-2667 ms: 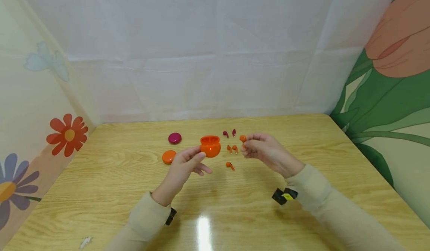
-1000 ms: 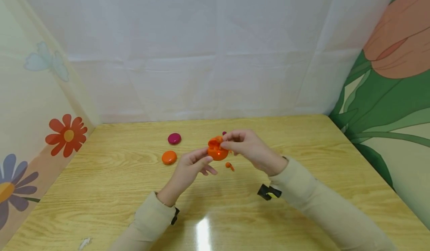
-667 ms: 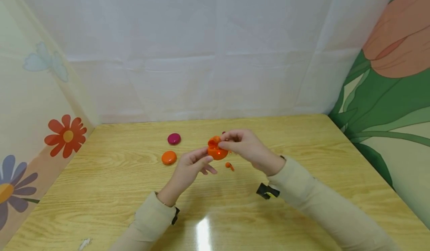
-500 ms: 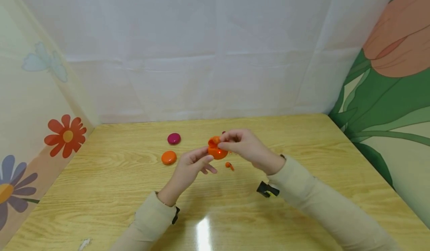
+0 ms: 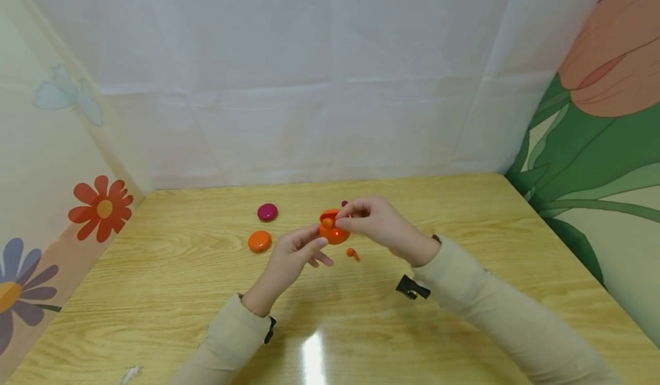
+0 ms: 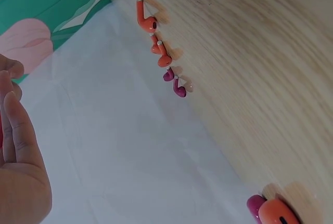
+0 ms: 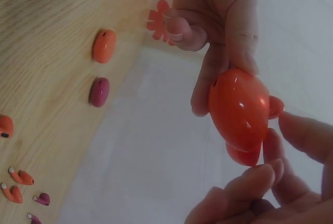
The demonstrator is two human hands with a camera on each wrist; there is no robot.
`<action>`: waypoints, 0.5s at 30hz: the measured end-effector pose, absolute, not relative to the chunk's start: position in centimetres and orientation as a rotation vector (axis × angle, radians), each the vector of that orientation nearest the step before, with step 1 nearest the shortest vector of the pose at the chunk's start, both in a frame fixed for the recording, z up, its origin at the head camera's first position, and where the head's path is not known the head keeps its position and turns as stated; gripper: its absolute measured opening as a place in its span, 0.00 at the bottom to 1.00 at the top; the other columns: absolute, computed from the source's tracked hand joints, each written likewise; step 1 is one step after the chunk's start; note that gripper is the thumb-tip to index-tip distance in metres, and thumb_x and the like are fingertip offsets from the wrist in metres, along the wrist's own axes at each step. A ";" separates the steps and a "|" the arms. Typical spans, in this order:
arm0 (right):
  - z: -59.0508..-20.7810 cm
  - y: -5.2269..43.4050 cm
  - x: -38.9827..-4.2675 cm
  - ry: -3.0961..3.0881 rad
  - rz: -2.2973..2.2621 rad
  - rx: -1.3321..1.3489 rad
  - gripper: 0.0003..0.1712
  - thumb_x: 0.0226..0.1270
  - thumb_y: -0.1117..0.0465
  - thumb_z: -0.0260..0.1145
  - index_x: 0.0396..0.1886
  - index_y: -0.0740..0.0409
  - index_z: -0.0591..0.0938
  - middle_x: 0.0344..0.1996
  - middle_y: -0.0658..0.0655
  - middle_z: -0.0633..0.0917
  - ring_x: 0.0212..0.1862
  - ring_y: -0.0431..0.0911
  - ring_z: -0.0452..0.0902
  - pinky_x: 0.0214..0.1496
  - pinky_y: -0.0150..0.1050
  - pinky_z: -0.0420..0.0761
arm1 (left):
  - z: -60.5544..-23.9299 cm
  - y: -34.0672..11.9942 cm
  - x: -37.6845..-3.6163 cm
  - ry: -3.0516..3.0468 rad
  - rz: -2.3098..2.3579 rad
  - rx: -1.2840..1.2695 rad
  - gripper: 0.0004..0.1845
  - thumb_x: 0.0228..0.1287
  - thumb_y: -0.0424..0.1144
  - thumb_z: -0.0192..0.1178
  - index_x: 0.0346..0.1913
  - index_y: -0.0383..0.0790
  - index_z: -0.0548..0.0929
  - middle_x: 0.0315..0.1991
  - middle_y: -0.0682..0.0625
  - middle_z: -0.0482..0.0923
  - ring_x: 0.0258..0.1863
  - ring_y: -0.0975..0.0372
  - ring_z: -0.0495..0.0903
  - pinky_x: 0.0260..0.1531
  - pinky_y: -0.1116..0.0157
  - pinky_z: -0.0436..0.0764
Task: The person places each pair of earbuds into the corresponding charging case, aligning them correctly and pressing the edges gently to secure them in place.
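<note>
Held up above the table, an orange earbud case (image 5: 335,235) has its lid raised. My left hand (image 5: 291,254) grips it from the left between thumb and fingers. An orange earbud (image 5: 327,223) sits low in the case mouth, and my right hand (image 5: 384,230) has its thumb and fingertips there, pinching at it. In the right wrist view the earbud (image 7: 276,107) pokes out of the case (image 7: 239,109) against the right thumb tip; its stem is hidden. The left wrist view shows mostly one hand's fingers (image 6: 23,135), with only a red sliver of the case.
A magenta case (image 5: 267,212) and another orange case (image 5: 259,241) lie closed at left. One larger orange earbud (image 5: 353,254) lies below the hands. Two smaller orange earbuds (image 6: 164,60) and two magenta ones (image 6: 179,90) lie beyond, mostly covered by my right hand in the head view.
My right hand has brought the orange earbud leftward to the case. Over the last half second the earbud has sunk lower into the case. My left hand has moved slightly right, then stayed.
</note>
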State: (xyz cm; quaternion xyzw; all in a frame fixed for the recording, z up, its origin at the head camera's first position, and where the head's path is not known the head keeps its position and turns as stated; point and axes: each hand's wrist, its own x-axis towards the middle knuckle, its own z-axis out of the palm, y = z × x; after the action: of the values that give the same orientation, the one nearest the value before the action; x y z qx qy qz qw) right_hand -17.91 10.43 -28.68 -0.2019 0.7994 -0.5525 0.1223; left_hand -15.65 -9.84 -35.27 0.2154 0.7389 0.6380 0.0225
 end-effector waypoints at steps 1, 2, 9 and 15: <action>-28.7 10.4 -17.9 2.334 -1.618 -0.589 0.07 0.68 0.66 0.64 0.39 0.67 0.84 0.34 0.57 0.83 0.36 0.49 0.76 0.43 0.39 0.79 | -35.3 -9.9 -15.7 2.285 1.978 0.671 0.19 0.72 0.31 0.54 0.62 0.26 0.74 0.50 0.34 0.81 0.28 0.62 0.86 0.29 0.66 0.82; -28.7 10.4 -17.9 2.335 -1.621 -0.591 0.07 0.68 0.65 0.64 0.39 0.67 0.84 0.35 0.57 0.83 0.36 0.49 0.76 0.43 0.39 0.79 | -35.3 -9.9 -15.7 2.285 1.976 0.676 0.19 0.72 0.31 0.54 0.62 0.25 0.74 0.50 0.33 0.81 0.28 0.62 0.86 0.29 0.66 0.82; -28.3 9.8 -17.7 2.385 -1.572 -0.619 0.11 0.66 0.64 0.67 0.44 0.66 0.86 0.42 0.58 0.84 0.37 0.47 0.77 0.42 0.40 0.81 | -35.3 -9.8 -15.6 2.284 1.969 0.675 0.20 0.72 0.31 0.54 0.63 0.25 0.73 0.51 0.33 0.80 0.29 0.60 0.86 0.31 0.64 0.83; -28.0 9.4 -17.6 2.513 -1.481 -0.607 0.06 0.64 0.63 0.69 0.35 0.64 0.87 0.28 0.54 0.81 0.28 0.45 0.67 0.31 0.35 0.72 | -35.2 -9.7 -15.4 2.297 1.972 0.668 0.19 0.72 0.30 0.54 0.62 0.24 0.73 0.51 0.32 0.80 0.29 0.57 0.87 0.30 0.66 0.82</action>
State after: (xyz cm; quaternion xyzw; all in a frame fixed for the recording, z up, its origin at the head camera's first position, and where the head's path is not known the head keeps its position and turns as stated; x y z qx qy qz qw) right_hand -17.55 9.45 -28.02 -0.2031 0.8407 -0.4955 0.0809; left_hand -15.44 -9.66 -35.22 0.2155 0.7408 0.6359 0.0205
